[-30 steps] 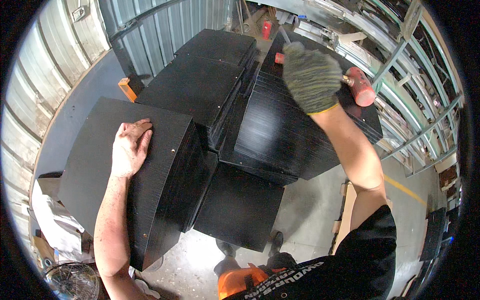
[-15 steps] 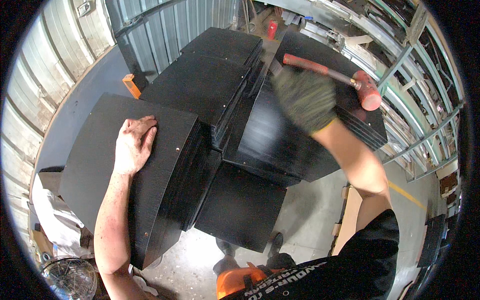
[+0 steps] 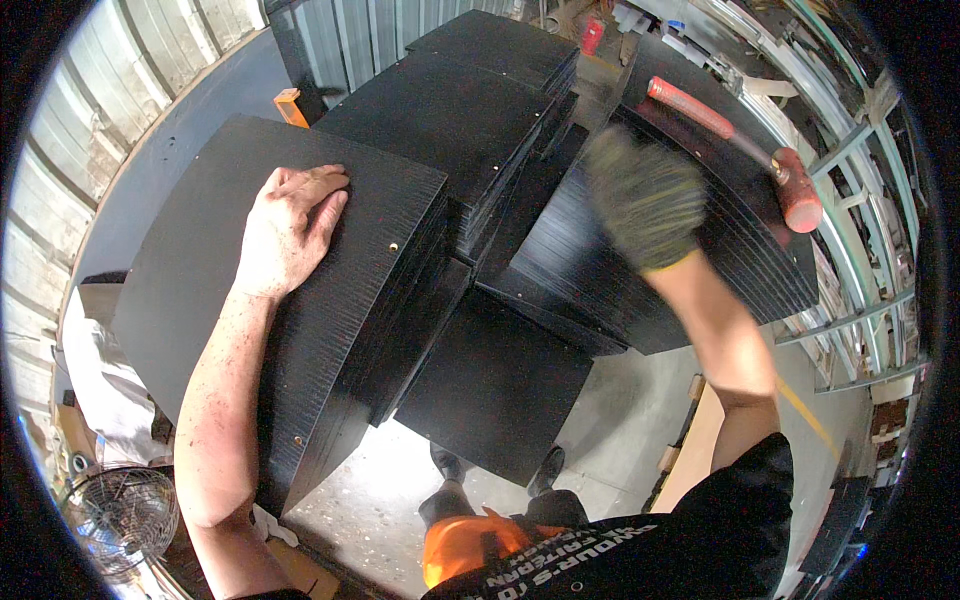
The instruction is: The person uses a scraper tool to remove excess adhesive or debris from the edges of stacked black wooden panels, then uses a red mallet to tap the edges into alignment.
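My bare left hand [image 3: 293, 228] rests on the top panel of a stack of black panels [image 3: 200, 270], thumb apart from the fingers and nothing in its grasp. In a dark green knitted glove, my right hand [image 3: 645, 200] is over the right-hand stack of black panels [image 3: 560, 245]. Motion blurs its fingers, so I cannot make out their pose or whether they touch the panels. Beyond that hand, a mallet [image 3: 797, 190] with a red head and red grip lies on top of the right-hand stack.
More black panels [image 3: 440, 110] are stacked behind. A lower black panel [image 3: 495, 385] lies between the stacks, before my feet. Metal racking [image 3: 850, 150] lines the right side; a corrugated wall [image 3: 340, 40] stands behind. An orange object [image 3: 290, 107] and a wire fan [image 3: 125, 515] are at left.
The view has shifted, with the stacks appearing higher in it. My left hand stays on the left stack; my gloved right hand is still blurred over the right one. The mallet still lies there.
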Motion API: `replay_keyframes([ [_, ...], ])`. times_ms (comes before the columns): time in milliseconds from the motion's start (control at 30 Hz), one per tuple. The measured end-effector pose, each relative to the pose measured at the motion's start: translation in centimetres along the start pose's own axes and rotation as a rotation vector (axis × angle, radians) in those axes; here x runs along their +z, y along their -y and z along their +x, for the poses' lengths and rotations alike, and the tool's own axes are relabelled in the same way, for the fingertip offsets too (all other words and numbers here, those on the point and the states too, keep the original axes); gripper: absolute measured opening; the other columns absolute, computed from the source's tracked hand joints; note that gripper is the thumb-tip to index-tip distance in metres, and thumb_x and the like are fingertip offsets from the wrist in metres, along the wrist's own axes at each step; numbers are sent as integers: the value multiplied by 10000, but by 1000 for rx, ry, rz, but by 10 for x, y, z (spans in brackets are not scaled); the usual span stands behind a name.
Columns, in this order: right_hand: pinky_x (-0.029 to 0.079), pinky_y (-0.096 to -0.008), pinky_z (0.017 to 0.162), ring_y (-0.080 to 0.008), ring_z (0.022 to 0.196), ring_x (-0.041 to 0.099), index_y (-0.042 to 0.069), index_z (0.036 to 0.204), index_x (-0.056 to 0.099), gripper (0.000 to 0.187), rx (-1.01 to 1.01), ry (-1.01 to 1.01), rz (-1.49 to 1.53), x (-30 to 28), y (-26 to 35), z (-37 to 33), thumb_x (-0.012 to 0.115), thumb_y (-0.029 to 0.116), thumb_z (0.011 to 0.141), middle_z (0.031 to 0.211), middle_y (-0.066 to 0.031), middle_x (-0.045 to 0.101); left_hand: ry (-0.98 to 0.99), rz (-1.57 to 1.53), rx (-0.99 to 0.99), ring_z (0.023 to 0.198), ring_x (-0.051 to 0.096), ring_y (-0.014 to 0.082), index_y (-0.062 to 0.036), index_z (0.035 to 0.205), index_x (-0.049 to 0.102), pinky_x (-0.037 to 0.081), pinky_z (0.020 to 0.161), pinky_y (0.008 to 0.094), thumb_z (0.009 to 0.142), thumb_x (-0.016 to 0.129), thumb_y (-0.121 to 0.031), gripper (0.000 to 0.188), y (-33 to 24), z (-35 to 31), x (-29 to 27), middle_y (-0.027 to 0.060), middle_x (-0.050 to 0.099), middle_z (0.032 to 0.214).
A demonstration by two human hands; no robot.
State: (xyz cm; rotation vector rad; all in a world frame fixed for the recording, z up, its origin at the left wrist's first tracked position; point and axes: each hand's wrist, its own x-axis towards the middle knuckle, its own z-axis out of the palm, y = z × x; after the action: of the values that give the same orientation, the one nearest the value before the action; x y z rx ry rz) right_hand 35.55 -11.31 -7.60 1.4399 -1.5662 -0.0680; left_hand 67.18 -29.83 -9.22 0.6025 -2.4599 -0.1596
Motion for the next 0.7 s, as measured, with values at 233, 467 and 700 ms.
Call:
replay_keyframes([
  [233,446,-450,426,-244,500,597,85,906,637,245,-206,559,357,81,90,-81,446,237,921,650,-116,632,0,-22,24,1010,594,281,-15,1052,674,459,923,357,889,615,-114,200,0,5,5,119,673,1128],
  [467,373,-389,416,-200,485,492,140,749,530,114,-19,-135,-149,2,-2,-9,554,195,847,546,-17,440,-5,-7,17,1010,596,280,-10,1058,671,458,921,357,893,611,-113,203,0,1,2,117,673,1129],
  [700,434,-430,535,-272,656,604,104,847,633,112,-198,392,455,117,124,-124,559,185,824,736,-97,637,-2,12,22,1009,592,280,-11,1062,669,456,919,358,895,610,-114,205,0,5,7,123,670,1132],
])
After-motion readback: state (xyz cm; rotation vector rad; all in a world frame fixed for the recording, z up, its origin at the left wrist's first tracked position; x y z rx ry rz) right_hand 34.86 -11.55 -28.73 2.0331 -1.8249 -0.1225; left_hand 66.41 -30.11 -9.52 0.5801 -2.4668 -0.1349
